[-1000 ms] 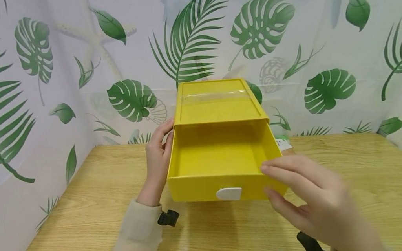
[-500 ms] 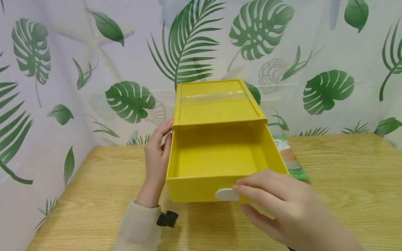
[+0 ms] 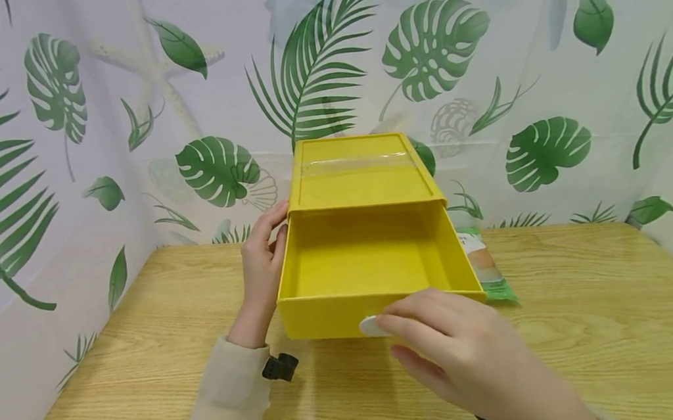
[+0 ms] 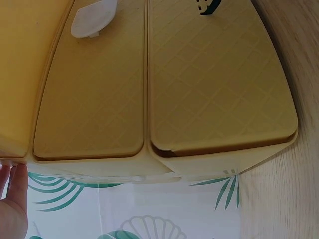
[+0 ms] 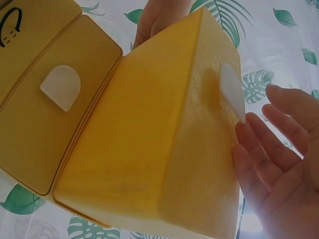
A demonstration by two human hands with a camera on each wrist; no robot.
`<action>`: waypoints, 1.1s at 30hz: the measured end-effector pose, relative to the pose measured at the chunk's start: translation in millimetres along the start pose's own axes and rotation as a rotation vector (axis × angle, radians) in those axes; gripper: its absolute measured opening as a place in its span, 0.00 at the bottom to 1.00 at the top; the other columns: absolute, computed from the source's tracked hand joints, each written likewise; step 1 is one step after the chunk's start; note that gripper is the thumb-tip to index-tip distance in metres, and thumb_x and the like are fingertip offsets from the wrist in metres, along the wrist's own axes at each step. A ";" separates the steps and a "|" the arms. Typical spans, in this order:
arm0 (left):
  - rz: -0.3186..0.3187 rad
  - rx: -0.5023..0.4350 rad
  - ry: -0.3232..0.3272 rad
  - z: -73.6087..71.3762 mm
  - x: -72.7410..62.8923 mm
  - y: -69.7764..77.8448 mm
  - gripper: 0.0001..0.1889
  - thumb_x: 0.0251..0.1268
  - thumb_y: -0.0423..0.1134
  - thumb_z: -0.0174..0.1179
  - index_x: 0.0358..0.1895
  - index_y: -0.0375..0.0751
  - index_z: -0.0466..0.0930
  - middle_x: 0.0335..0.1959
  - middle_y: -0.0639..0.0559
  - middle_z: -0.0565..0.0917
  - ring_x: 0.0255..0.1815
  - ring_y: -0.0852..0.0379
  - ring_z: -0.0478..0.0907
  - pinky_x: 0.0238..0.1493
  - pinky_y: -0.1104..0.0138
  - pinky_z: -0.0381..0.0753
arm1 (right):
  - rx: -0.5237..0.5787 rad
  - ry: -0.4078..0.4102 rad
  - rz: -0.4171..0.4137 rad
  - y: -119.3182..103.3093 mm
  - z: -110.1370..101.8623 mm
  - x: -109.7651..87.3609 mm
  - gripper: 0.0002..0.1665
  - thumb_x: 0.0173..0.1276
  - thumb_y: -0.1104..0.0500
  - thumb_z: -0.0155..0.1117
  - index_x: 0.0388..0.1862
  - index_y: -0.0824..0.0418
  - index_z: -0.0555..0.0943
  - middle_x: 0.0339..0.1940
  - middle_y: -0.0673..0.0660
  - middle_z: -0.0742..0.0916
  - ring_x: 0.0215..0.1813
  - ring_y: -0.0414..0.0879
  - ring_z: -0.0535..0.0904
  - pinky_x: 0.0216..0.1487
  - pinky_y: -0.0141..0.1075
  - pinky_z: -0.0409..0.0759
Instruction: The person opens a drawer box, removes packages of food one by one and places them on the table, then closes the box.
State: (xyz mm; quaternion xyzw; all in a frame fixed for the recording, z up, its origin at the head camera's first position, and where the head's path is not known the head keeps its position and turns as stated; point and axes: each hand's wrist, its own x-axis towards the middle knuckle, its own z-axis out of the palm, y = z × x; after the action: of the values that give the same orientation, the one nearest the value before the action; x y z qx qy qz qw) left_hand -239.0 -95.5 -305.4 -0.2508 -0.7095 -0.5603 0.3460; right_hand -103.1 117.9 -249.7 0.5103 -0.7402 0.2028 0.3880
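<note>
A yellow drawer [image 3: 321, 316] juts out from the top of a yellow plastic drawer cabinet [image 3: 364, 185], and nothing lies inside it. Its white tab handle [image 5: 232, 92] sits on the front panel. My right hand [image 3: 453, 339] is at that handle; in the right wrist view its fingertips touch the handle's edge and drawer front, while the thumb stays apart. Against the cabinet's left side rests my left hand [image 3: 261, 275], partly hidden behind it. Two lower drawers are closed in the left wrist view, one with a white handle [image 4: 94, 19].
A green and white packet [image 3: 486, 264] lies on the wooden table [image 3: 587, 309], right of the cabinet and partly covered by it. Clear tape [image 3: 362, 162] crosses the cabinet top. A leaf-patterned cloth [image 3: 448, 49] hangs behind and at the sides.
My right hand has moved left along the drawer front, from its right corner to the white handle, uncovering more of the packet. My left hand and the drawer have stayed in place.
</note>
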 end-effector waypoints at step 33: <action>0.008 0.008 0.007 1.1 -1.5 -2.0 0.15 0.63 0.25 0.47 0.53 0.31 0.72 0.53 0.43 0.73 0.52 0.53 0.71 0.41 0.65 0.78 | -0.112 -0.009 0.056 13.0 16.5 -7.4 0.19 0.70 0.55 0.42 0.35 0.61 0.80 0.34 0.52 0.81 0.35 0.45 0.75 0.34 0.35 0.76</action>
State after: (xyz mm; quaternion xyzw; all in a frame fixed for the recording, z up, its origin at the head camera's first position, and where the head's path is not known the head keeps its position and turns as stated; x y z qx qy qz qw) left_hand -239.8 -94.9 -308.0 -0.2504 -0.7094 -0.5571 0.3516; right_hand -119.7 116.0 -264.4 0.4677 -0.7662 0.1694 0.4067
